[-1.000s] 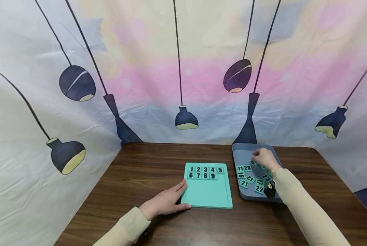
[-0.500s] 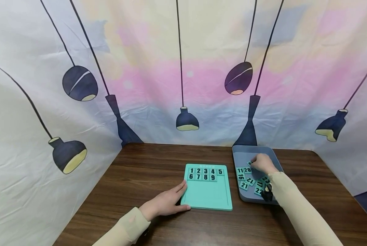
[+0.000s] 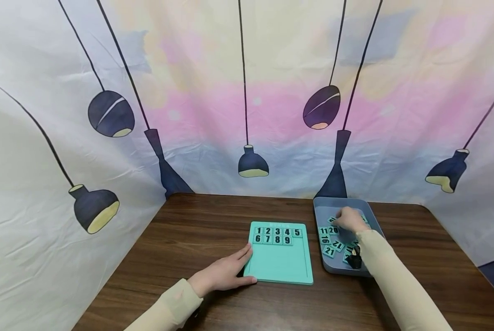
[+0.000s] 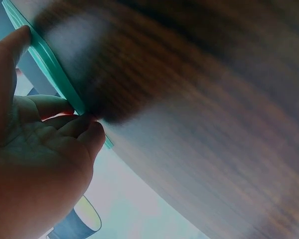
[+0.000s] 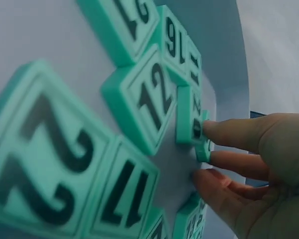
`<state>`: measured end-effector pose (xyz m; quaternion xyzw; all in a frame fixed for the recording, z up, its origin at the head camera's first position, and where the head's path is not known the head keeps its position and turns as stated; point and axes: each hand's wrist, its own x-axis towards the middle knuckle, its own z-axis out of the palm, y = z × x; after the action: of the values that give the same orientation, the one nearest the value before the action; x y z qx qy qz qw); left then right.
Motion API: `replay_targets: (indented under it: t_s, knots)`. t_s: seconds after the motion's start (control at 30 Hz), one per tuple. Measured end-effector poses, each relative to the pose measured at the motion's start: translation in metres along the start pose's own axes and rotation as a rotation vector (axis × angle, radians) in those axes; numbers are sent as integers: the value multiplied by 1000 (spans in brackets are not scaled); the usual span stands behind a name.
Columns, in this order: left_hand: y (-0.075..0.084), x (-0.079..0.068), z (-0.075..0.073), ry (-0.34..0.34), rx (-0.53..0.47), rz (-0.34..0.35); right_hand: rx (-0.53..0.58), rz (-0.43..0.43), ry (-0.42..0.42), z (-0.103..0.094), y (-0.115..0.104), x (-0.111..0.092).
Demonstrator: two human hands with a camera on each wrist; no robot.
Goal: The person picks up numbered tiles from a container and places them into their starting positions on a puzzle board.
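Observation:
My left hand rests against the left edge and near-left corner of a mint-green number board, fingers extended. In the left wrist view, the thumb and fingers touch the rim of the board. Tiles 1 to 9 fill the top rows, all seated in order. Over the grey-blue tray, my right hand pinches a green number tile between thumb and index finger, low beside the 20 tile. Its number is mostly covered.
Loose tiles lie about the tray, among them a 12 tile, a 17 tile and a 22 tile. A wooden table carries both board and tray. Behind hangs a lamp-patterned cloth.
My right hand has shifted slightly left and down in the tray, and the tile at its fingertips has moved left with it, towards the 20 tile. My left hand stays on the board.

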<state>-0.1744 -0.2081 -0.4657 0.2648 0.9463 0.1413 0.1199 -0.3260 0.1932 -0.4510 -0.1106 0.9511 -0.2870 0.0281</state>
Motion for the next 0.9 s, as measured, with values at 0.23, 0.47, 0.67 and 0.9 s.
replay_targets:
  t_s: [0.23, 0.47, 0.67, 0.9]
  knots:
    - [0, 0, 2, -2, 8, 3, 10, 19, -17, 7, 1, 9]
    - [-1, 2, 1, 3, 21, 1, 52, 12, -4, 11, -3, 8]
    - [-1, 2, 0, 2, 19, 3, 123, 11, -32, 14, -3, 8]
    - [-2, 1, 2, 0, 19, -3, 197, 21, -51, 16, -8, 5]
